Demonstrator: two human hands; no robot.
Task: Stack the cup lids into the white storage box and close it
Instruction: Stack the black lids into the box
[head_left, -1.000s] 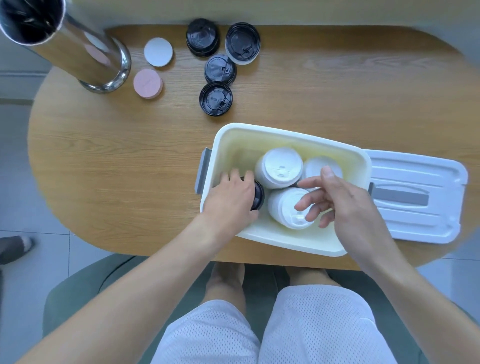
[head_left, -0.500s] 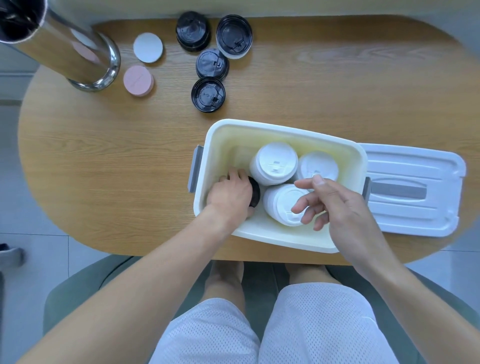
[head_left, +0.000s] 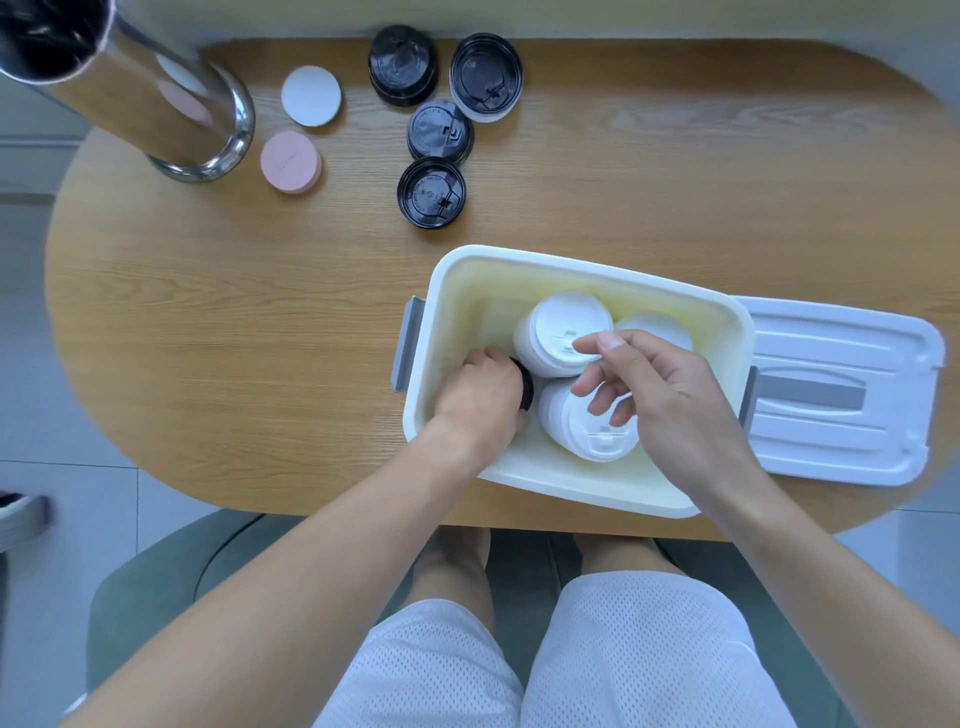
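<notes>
The white storage box (head_left: 582, 267) stands open on the table's near right part. Inside are stacks of white cup lids (head_left: 561, 325), one further back right (head_left: 660, 325) and one near (head_left: 587, 436). My left hand (head_left: 483, 395) reaches into the box's left end and is closed over a black lid stack (head_left: 525, 387), mostly hidden under it. My right hand (head_left: 660, 395) hovers over the white stacks with fingers spread, holding nothing. Several black lids (head_left: 431, 192) lie on the table beyond the box. The box's lid (head_left: 841, 395) lies flat to the right.
A tall shiny metal cylinder (head_left: 156, 98) stands at the far left. A white round coaster (head_left: 310, 96) and a pink one (head_left: 290, 161) lie beside it. The wooden table (head_left: 234, 322) ends close to my knees; a green chair is below.
My left hand has pushed deeper into the box's left end with the black lids. My right hand has shifted slightly left over the white stacks.
</notes>
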